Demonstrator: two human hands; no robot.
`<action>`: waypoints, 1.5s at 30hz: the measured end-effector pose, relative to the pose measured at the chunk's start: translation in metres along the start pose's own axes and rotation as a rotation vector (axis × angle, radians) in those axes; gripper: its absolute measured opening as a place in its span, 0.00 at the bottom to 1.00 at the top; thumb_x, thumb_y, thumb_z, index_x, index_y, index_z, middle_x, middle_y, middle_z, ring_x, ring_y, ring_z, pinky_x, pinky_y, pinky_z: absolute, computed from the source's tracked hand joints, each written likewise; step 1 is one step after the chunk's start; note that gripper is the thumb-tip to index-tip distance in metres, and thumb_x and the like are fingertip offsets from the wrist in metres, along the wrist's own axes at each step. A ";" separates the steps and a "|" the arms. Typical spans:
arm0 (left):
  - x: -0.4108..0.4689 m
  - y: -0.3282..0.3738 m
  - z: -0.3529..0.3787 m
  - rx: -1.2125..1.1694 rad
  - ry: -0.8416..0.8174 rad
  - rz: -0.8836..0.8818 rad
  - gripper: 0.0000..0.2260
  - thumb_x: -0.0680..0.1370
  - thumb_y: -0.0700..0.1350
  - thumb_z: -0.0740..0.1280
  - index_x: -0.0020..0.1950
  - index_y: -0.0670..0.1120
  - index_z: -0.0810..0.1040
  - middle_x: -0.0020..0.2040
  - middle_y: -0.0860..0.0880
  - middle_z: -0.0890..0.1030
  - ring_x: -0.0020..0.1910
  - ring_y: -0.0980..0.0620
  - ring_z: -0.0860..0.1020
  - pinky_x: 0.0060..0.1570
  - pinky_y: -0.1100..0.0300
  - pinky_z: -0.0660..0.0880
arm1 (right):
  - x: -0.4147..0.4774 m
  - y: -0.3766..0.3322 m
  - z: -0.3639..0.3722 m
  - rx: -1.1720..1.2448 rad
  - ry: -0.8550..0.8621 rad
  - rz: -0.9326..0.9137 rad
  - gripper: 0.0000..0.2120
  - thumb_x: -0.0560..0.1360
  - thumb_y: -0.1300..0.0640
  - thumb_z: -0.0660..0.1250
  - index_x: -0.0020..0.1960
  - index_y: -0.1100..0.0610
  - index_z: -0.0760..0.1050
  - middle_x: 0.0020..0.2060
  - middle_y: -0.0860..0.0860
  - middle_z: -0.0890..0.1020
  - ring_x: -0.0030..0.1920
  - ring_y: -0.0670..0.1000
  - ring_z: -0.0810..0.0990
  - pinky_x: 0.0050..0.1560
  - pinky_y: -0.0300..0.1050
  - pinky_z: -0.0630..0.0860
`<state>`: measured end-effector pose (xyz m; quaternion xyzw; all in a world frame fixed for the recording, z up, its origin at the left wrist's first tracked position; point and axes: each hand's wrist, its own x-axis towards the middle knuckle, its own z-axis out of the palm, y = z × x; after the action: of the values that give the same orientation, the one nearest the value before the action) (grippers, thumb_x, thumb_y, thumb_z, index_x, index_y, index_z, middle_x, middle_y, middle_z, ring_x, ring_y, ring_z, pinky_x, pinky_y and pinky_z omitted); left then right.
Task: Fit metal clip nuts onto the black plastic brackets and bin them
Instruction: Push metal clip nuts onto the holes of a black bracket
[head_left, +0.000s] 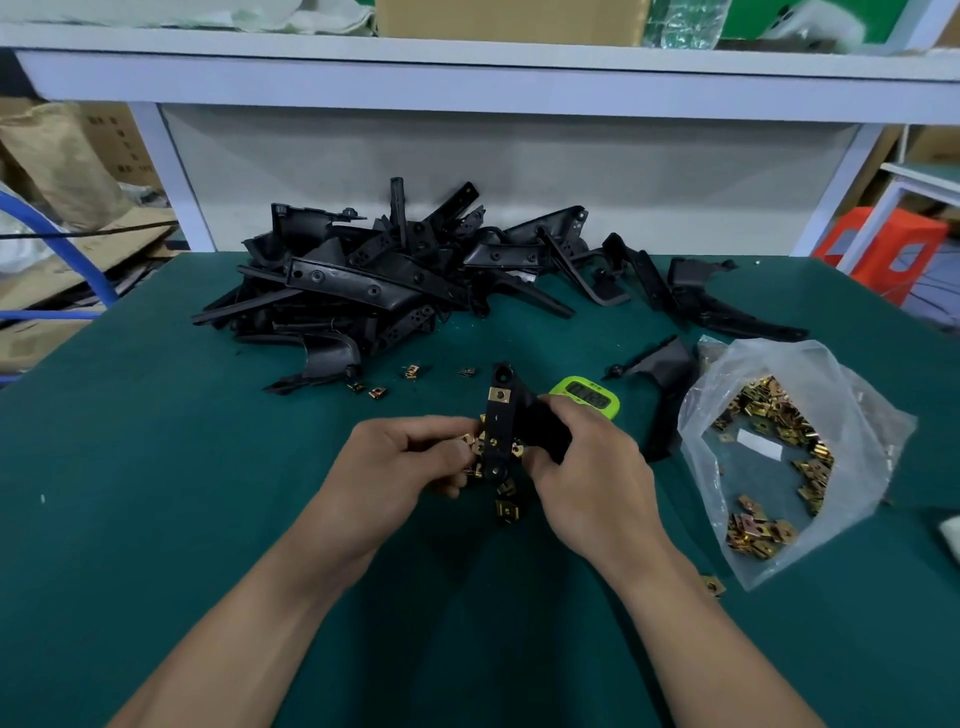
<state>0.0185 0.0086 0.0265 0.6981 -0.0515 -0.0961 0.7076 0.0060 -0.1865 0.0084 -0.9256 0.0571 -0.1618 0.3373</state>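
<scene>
My right hand grips the bracket; left hand pinches a clip nut. Risk: skewed entry, nut pops off.

Above the green worktop, the right hand grips a black bracket upright, a fitted clip nut near its top. The left hand pinches a second clip nut at the bracket's edge (more gold ones show by its curled fingers). The bracket pile lies behind, and a plastic bag of nuts lies to the right.
</scene>
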 end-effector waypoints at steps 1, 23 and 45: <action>-0.001 0.001 0.001 -0.029 0.012 -0.001 0.09 0.79 0.35 0.70 0.52 0.45 0.88 0.40 0.43 0.85 0.36 0.51 0.81 0.38 0.64 0.78 | 0.000 0.000 0.000 0.005 -0.004 0.001 0.17 0.74 0.50 0.68 0.61 0.38 0.72 0.47 0.38 0.80 0.44 0.47 0.77 0.40 0.45 0.70; -0.005 -0.001 0.010 0.080 -0.040 0.015 0.13 0.80 0.44 0.70 0.38 0.40 0.85 0.35 0.41 0.84 0.32 0.48 0.81 0.33 0.61 0.78 | -0.003 -0.002 -0.001 0.036 -0.052 -0.028 0.20 0.73 0.52 0.72 0.62 0.38 0.73 0.45 0.38 0.81 0.45 0.47 0.78 0.43 0.45 0.73; -0.013 -0.016 0.044 0.667 0.330 0.215 0.24 0.77 0.54 0.72 0.26 0.47 0.69 0.22 0.54 0.70 0.23 0.53 0.65 0.24 0.63 0.61 | -0.009 -0.013 0.007 -0.110 0.113 -0.033 0.14 0.76 0.52 0.69 0.59 0.42 0.72 0.52 0.40 0.79 0.47 0.51 0.80 0.40 0.46 0.62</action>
<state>-0.0044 -0.0316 0.0124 0.8866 -0.0381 0.1142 0.4466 -0.0002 -0.1705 0.0088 -0.9331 0.0697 -0.2157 0.2793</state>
